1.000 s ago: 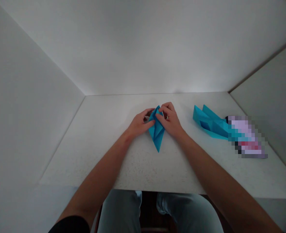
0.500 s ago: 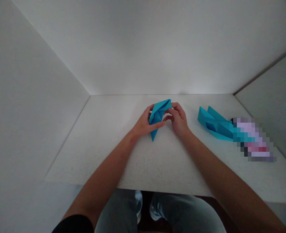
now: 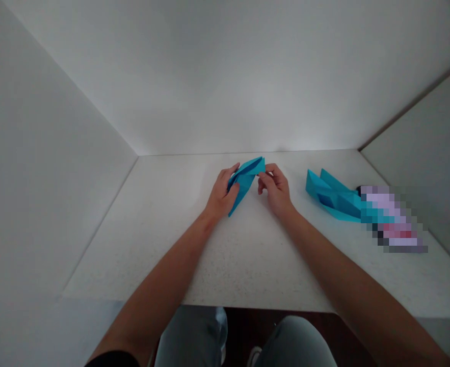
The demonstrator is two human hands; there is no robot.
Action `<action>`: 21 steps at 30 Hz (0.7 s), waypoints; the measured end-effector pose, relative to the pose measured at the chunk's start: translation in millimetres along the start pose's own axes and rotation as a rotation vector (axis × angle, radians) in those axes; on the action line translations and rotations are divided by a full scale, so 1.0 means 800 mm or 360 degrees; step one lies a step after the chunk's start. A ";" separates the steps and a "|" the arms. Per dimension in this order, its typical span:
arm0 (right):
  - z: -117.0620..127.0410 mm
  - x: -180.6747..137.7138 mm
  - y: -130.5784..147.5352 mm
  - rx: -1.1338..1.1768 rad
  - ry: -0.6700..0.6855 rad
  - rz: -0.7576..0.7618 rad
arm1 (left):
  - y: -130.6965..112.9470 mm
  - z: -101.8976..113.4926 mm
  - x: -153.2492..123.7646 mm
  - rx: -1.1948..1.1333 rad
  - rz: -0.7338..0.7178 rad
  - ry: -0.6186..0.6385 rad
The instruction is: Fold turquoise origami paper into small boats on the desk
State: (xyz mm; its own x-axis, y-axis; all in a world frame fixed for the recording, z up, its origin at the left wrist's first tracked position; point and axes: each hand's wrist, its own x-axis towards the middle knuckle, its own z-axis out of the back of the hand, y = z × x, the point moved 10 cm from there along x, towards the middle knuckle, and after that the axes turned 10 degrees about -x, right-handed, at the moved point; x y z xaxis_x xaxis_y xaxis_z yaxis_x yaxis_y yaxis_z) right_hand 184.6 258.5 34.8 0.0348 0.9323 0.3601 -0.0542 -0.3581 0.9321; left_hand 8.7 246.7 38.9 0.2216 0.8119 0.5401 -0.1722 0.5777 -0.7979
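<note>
A folded blue paper boat [image 3: 245, 182] is held above the middle of the white table, slanting from lower left to upper right. My left hand [image 3: 223, 192] grips its left side, the thumb lying over the near face and the fingers behind. At the boat's upper right tip, my right hand [image 3: 276, 187] has its thumb and finger closed on the paper's edge, the other fingers curled. The folds pressed under my left fingers are hidden.
To the right on the table [image 3: 163, 255] lies another blue paper boat [image 3: 334, 196]. Its right end overlaps a blurred-out pinkish object [image 3: 400, 214]. White walls [image 3: 225, 76] stand behind and at both sides. My knees are below the front edge.
The held boat has turned so more of its long side faces me, and its folds look flatter. My left thumb has drawn back onto the paper. The view has shifted slightly.
</note>
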 end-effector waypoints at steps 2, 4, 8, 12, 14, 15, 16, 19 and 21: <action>0.001 0.001 -0.002 0.0033 -0.0013 -0.0028 | 0.008 0.004 0.001 -0.0034 0.0101 -0.0051; 0.002 0.002 -0.008 0.0061 -0.0033 -0.0086 | 0.014 0.008 0.001 -0.0078 0.0198 -0.0107; 0.005 0.003 -0.019 0.0075 -0.0076 -0.0188 | 0.014 0.017 0.001 -0.0098 0.0259 -0.0205; 0.009 0.004 -0.026 0.0074 -0.0135 -0.0225 | 0.010 0.022 0.003 -0.0067 0.0244 -0.0220; 0.010 0.004 -0.023 0.0060 -0.0146 -0.0194 | 0.005 0.021 0.003 -0.0041 0.0189 -0.0191; 0.009 0.004 -0.020 0.0052 -0.0135 -0.0167 | 0.002 0.020 0.004 -0.0021 0.0147 -0.0173; 0.006 0.003 -0.016 0.0043 -0.0110 -0.0132 | 0.000 0.019 0.003 0.0003 0.0108 -0.0155; -0.007 -0.003 -0.002 -0.0048 0.0017 -0.0015 | -0.001 0.016 0.002 0.0053 0.0054 -0.0144; -0.019 -0.009 0.005 -0.0199 0.0119 0.0044 | -0.002 0.017 0.000 0.0069 0.0044 -0.0168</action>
State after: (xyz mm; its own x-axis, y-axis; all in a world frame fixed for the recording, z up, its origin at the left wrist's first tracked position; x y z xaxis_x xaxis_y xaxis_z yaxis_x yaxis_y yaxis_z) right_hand 169.2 251.0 35.6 -0.0425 0.9251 0.3774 -0.1784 -0.3787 0.9082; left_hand -4.0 247.4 43.8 0.1140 0.8307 0.5449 -0.2189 0.5560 -0.8018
